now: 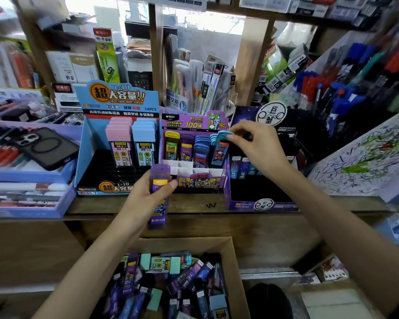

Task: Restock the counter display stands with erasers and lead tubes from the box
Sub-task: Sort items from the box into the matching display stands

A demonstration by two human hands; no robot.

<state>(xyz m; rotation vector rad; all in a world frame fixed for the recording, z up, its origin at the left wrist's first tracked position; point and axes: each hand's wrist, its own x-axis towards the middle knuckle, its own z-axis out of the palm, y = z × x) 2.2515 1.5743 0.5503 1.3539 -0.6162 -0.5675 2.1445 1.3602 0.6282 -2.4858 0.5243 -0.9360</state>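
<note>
The right hand pinches, with thumb and forefinger, the top cap of a blue lead tube. This tube stands almost upright in the right-end column of the purple display stand, with its long axis pointing down into the slot. I judge that it needs only a straight push down. The left hand grips a purple lead tube, also upright, just before the stand's front left corner and above the cardboard box. The purple column lies up and right of it.
</note>
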